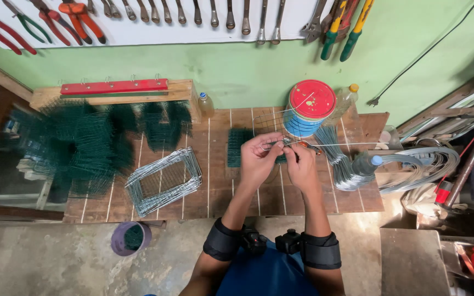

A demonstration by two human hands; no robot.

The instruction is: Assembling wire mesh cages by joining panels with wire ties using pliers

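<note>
Along the top edge of the frame, pliers with red and orange handles (78, 19) hang at upper left, with a row of wrenches (193, 13) to their right on the white board. Below them, at the left of the wooden workbench (215, 192), lie heaps of dark green wire mesh (83, 145), and behind them sits a wooden block with a red strip (113, 86). Low in the frame at left, a small purple cup (131, 238) stands on the floor. Right of the mesh heaps, a stack of bare rectangular wire frames (163, 180) rests on the bench.

At the centre of the frame, the left hand (258, 159) is curled, its fingertips pinching a thin grey wire piece (275, 143) held above the bench. The right hand (302, 164) sits just beside it, almost touching, fingers clenched around a small tool with an orange handle (308, 146) that meets the same wire. A small green mesh panel (242, 147) lies under the hands.

Behind the hands stands a round tin with a red lid (311, 101). To the right of centre, a bundle of straight cut wires (338, 161) fans across the bench, and a coil of grey wire (429, 164) lies at the far right.
</note>
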